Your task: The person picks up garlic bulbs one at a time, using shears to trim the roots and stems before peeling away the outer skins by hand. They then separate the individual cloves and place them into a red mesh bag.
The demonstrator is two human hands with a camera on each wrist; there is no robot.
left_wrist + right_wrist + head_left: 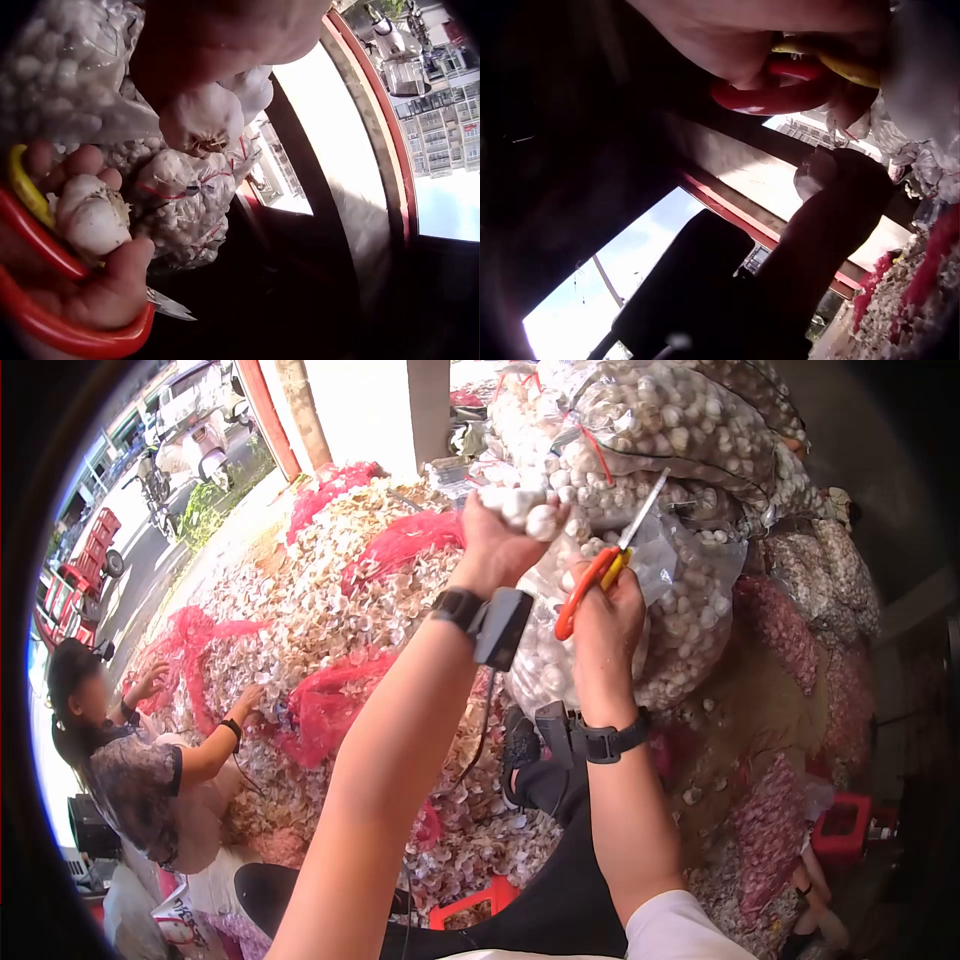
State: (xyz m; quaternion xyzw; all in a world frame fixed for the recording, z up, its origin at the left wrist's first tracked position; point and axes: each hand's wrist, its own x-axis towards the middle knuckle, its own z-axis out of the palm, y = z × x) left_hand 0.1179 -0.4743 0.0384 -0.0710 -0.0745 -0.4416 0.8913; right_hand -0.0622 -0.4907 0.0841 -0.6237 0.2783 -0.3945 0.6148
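Observation:
Several white garlic bulbs (542, 522) lie in my left hand (495, 550), which is raised in front of a big sack. The left wrist view shows one of these bulbs (202, 116) close up, its root end facing the camera. My right hand (612, 622), just to the right, holds scissors (598, 582) with red and yellow handles, the blade pointing up and away. Between that hand's thumb and fingers is another garlic bulb (94, 217), seen beside the handles in the left wrist view. In the right wrist view the red handle (780, 97) shows under the hand.
Clear sacks full of garlic (680, 425) are stacked ahead, with an opened bag (690, 625) below. A heap of garlic skins (340, 600) with red mesh (410, 545) spreads to the left. Another person (140, 760) works there. A red stool (475, 905) stands near my legs.

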